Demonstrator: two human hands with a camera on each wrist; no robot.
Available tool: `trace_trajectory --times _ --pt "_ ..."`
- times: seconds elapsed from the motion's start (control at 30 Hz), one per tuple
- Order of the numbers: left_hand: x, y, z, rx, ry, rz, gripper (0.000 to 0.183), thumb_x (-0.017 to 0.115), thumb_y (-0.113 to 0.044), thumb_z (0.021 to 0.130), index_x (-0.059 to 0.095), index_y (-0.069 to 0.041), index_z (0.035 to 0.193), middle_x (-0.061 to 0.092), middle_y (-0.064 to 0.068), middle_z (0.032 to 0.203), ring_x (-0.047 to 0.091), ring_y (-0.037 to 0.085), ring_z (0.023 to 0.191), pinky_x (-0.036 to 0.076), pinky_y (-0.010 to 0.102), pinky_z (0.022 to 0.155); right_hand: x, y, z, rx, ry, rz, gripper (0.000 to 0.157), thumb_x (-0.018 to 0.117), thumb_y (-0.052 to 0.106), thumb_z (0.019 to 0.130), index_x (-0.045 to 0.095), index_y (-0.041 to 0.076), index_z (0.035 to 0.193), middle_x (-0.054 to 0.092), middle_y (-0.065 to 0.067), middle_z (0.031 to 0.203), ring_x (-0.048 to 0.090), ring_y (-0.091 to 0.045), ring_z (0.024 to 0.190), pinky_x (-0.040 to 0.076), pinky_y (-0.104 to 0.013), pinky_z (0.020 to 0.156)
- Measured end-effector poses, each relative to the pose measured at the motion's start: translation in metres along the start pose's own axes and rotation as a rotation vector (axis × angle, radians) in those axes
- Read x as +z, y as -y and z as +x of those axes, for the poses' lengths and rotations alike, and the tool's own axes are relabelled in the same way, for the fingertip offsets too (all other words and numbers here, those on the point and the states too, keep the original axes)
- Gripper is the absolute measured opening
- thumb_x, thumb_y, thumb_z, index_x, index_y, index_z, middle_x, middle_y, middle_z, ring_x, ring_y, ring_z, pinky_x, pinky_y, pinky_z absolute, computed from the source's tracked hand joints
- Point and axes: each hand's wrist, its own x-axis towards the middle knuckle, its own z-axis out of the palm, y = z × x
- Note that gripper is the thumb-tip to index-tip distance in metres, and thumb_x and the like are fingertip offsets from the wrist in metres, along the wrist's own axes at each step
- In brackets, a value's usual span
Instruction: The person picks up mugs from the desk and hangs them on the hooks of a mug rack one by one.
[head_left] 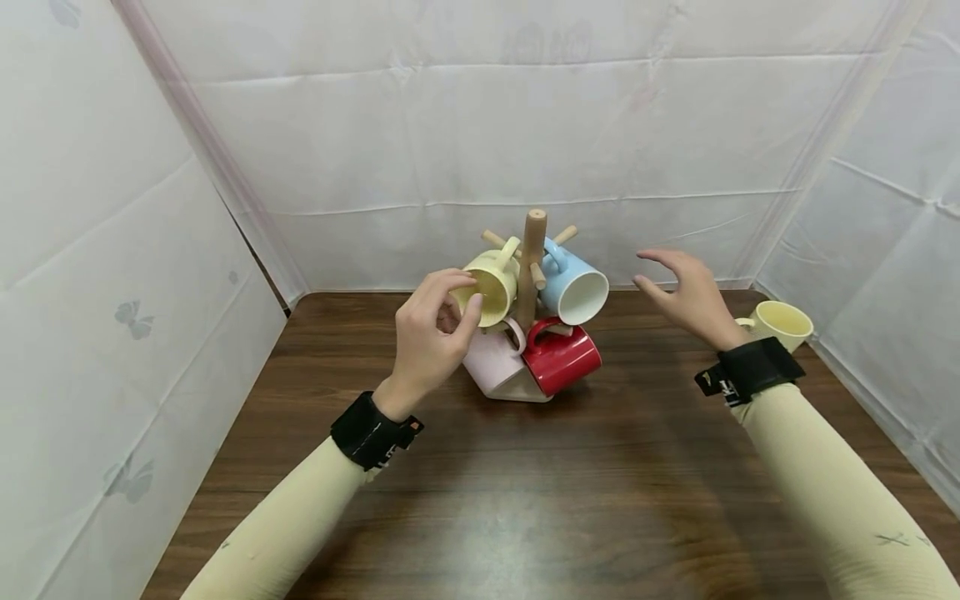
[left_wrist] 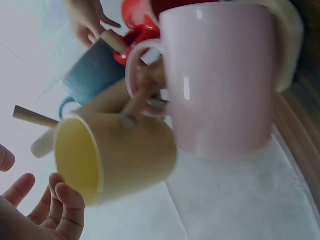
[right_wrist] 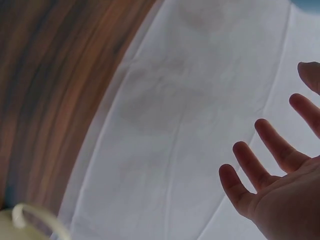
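Note:
A wooden mug tree (head_left: 535,236) carries a yellow mug (head_left: 502,286) at upper left and a light blue mug (head_left: 561,283) at upper right. Below them hang a pale pink mug (head_left: 491,360) and a red mug (head_left: 566,362). My left hand (head_left: 429,340) is beside the yellow mug's mouth, thumb and fingers apart. In the left wrist view its fingertips (left_wrist: 70,195) overlap the mug's rim; whether they touch it I cannot tell. Held in the air right of the blue mug, my right hand (head_left: 693,302) has spread fingers and holds nothing.
Another yellow mug (head_left: 783,323) stands on the brown wooden table (head_left: 495,500) at the far right, behind my right wrist. White cloth walls (head_left: 465,142) enclose the back and both sides. Bare pegs (head_left: 566,235) stick out near the tree's top.

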Motion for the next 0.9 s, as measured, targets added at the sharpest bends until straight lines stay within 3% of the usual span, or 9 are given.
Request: trace_trajectory --times 0.1,0.3,0.57,0.73,0.9 --pt "-0.003 0.018 -0.012 -0.018 0.000 0.056 0.017 0.064 -0.008 0.082 0.064 -0.001 0.097 0.062 0.012 0.102 0.048 0.017 0.055 0.039 0.032 0.039 -0.003 -0.013 -0.011 0.004 -0.005 -0.050 0.041 0.066 0.027 0.086 0.059 0.010 0.123 0.058 -0.014 0.119 0.048 -0.032 0.112 0.035 -0.054 0.094" --pt "-0.012 0.043 -0.029 -0.074 0.010 0.116 0.023 0.061 -0.018 0.086 0.064 -0.007 0.105 0.060 0.006 0.109 0.050 0.018 0.067 0.042 0.033 0.046 -0.011 -0.033 -0.033 0.100 0.007 -0.147 0.045 0.067 0.029 0.084 0.057 0.011 0.125 0.055 -0.020 0.119 0.045 -0.042 0.110 0.030 -0.064 0.090" --pt "-0.026 0.059 -0.042 -0.127 0.060 0.175 0.029 0.059 -0.023 0.087 0.062 -0.009 0.111 0.056 0.005 0.117 0.053 0.018 0.092 0.049 0.039 0.064 -0.029 -0.057 -0.056 0.233 0.080 -0.235 0.051 0.065 0.036 0.085 0.053 0.011 0.128 0.044 -0.029 0.126 0.034 -0.050 0.114 0.020 -0.068 0.092" --pt "-0.030 0.071 -0.050 -0.142 0.087 0.226 0.034 0.060 -0.026 0.086 0.060 -0.009 0.115 0.053 0.006 0.122 0.048 0.023 0.109 0.044 0.046 0.087 -0.039 -0.074 -0.072 0.336 0.141 -0.248 0.057 0.059 0.044 0.088 0.048 0.011 0.133 0.033 -0.033 0.133 0.018 -0.057 0.119 0.009 -0.074 0.089" --pt "-0.035 0.083 -0.060 -0.163 0.098 0.267 0.036 0.059 -0.028 0.087 0.059 -0.012 0.119 0.052 0.007 0.125 0.045 0.026 0.113 0.041 0.049 0.091 -0.047 -0.088 -0.084 0.404 0.157 -0.299 0.059 0.056 0.050 0.087 0.046 0.015 0.134 0.028 -0.032 0.137 0.014 -0.058 0.121 0.006 -0.075 0.089"
